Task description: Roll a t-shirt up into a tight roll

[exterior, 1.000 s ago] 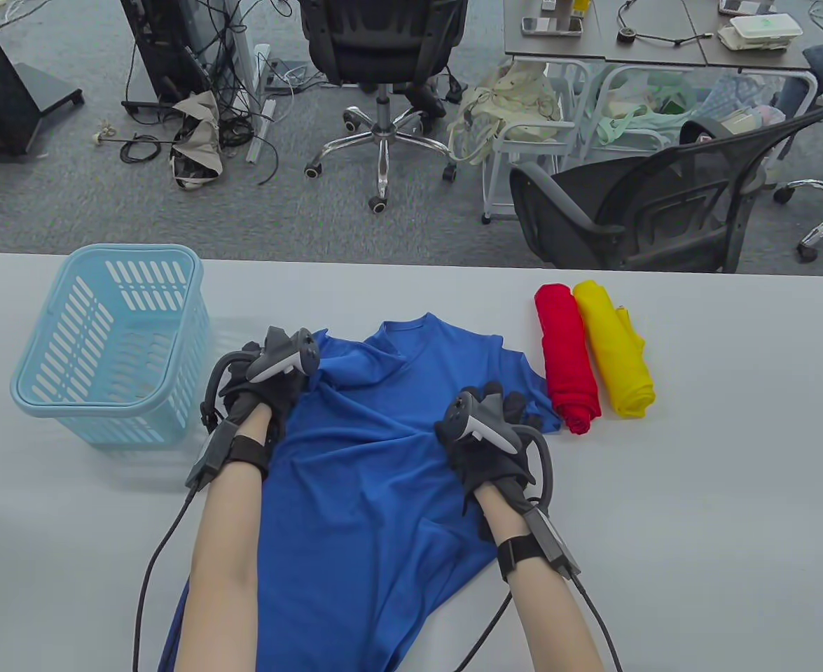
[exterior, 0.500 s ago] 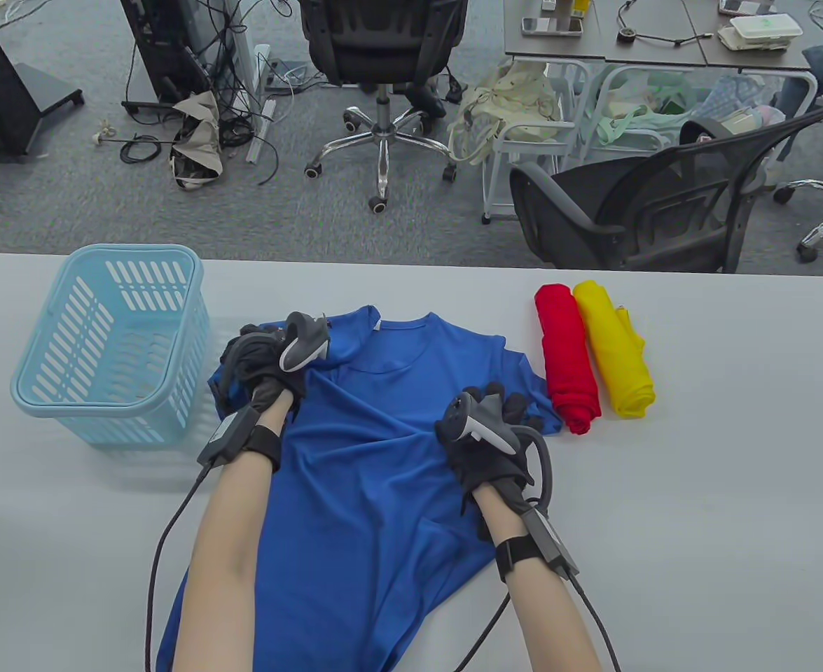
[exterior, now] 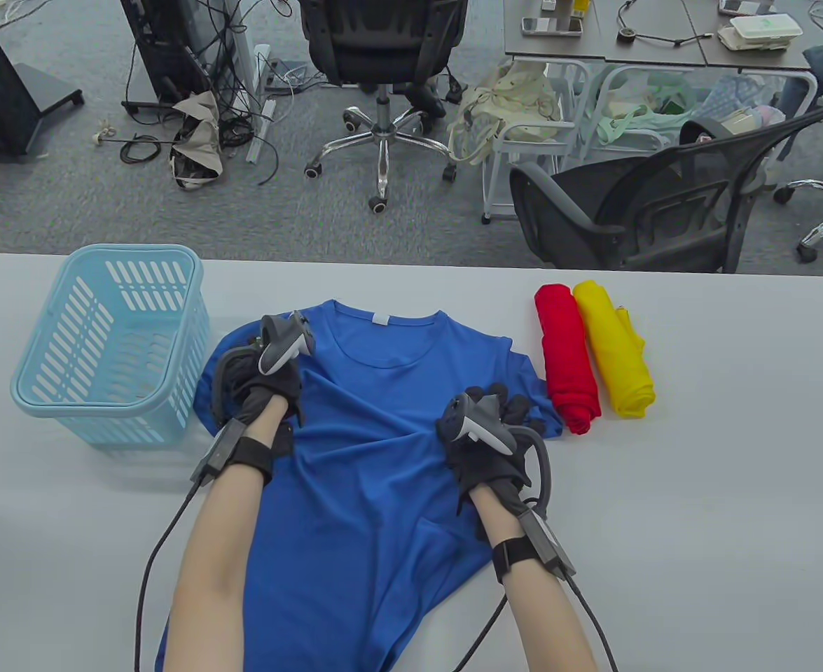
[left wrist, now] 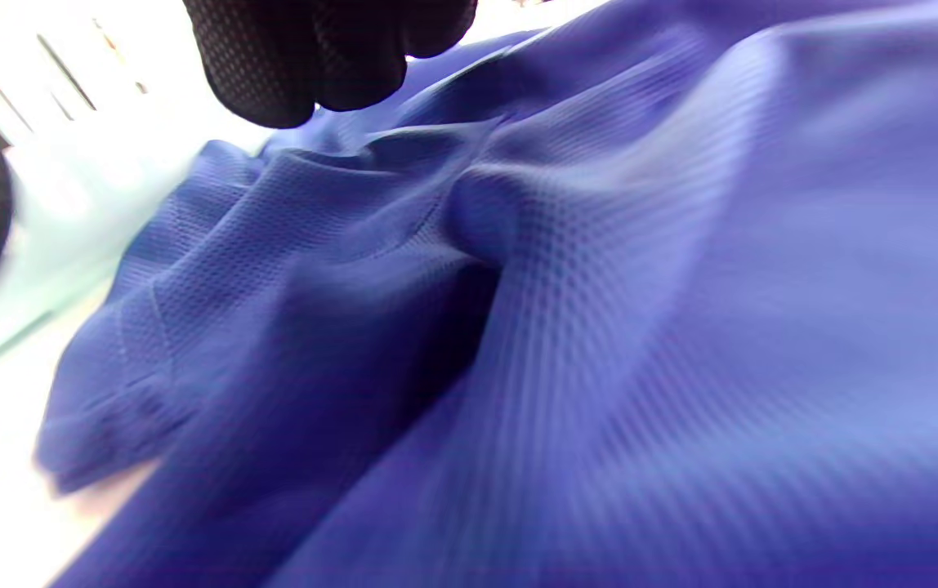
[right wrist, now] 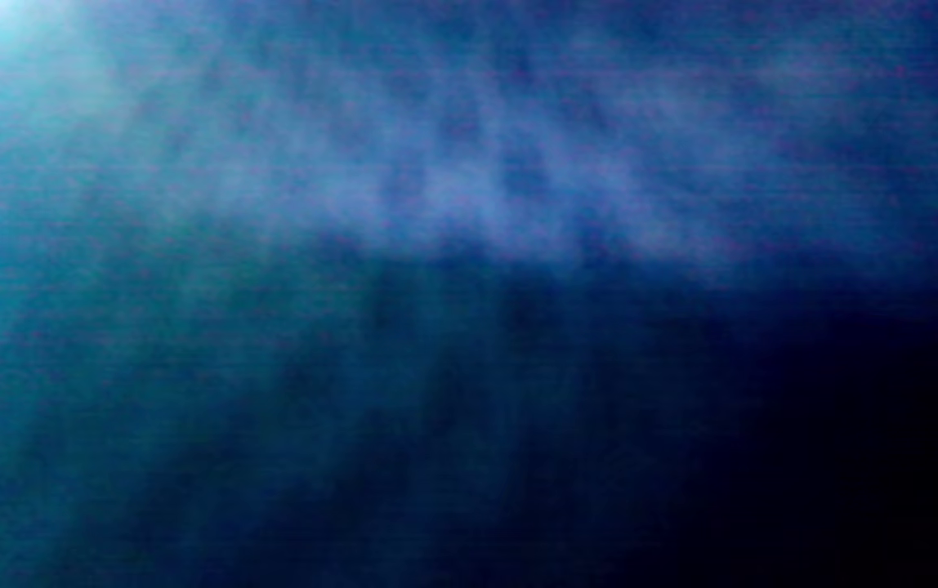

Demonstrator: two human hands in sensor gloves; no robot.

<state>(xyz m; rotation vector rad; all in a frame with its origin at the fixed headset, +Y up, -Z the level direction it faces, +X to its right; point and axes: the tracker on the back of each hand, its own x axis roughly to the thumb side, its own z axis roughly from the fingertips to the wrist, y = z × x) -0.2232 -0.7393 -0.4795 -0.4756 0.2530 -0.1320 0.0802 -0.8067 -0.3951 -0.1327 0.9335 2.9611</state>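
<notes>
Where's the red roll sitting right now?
In the table view the red roll lies on the table's right half, pressed against the yellow roll on its right, with the blue shirt's sleeve just left of it.

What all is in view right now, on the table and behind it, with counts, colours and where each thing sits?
T-shirt: one, blue, spread at table centre, collar away from the person, hem over the near edge.
Basket: one, light blue, table's left, beside the left sleeve.
Red roll: one, right of the t-shirt.
Yellow roll: one, against the red roll's right side.
Table: one, pale grey.
Chairs: two, black, on the carpet behind.
Far table: one, grey, top right, cluttered.
Left hand: black glove, on the left shoulder; grip hidden.
Right hand: black glove, resting by the right sleeve.
</notes>
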